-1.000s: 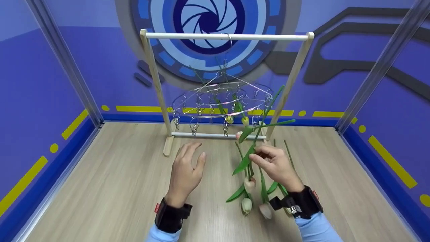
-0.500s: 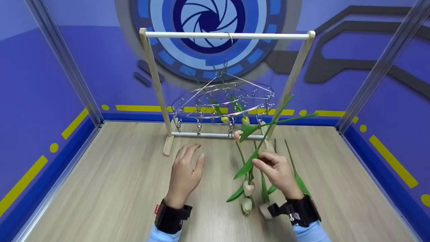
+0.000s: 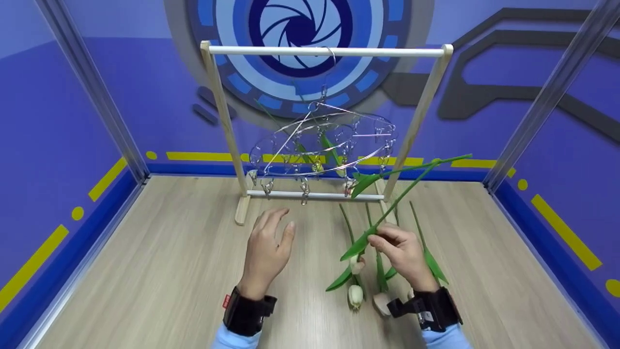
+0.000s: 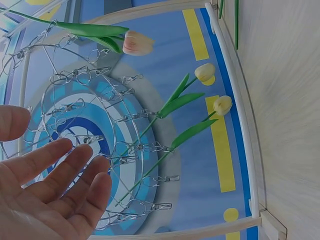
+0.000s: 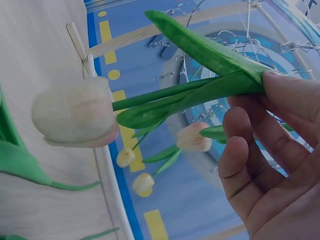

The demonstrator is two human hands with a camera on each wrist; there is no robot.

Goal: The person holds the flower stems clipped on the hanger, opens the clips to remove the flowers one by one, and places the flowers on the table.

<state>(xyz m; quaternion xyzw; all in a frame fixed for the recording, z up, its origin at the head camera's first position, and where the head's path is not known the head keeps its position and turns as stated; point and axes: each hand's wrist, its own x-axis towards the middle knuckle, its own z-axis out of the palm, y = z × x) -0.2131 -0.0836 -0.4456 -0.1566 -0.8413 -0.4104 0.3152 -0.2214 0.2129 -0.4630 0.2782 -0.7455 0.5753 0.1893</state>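
My right hand (image 3: 401, 252) pinches a pale pink-white tulip (image 5: 75, 112) by its stem and leaf, thumb against fingers; the bloom hangs low and the stem slants up to the right. A round wire clip hanger (image 3: 300, 172) hangs in front of me. Two yellow tulips (image 4: 223, 105) and a pink tulip (image 4: 137, 43) hang head down on it, the pink one at its right side. My left hand (image 3: 269, 252) is held above the table left of the flowers, fingers loosely extended, touching nothing. In the left wrist view its palm faces the hanger.
A wooden stand (image 3: 216, 106) with a white top bar (image 3: 271, 50) carries the hanger. More tulips lie on the table under and beside my right hand, including a white one (image 3: 356, 295). Blue panels with metal posts (image 3: 92, 87) enclose the table (image 3: 184, 252).
The clip hanger has turned, its yellow tulips shifting left. My right hand has moved slightly right and down, and the held tulip's stem has tilted further right. My left hand stays still.
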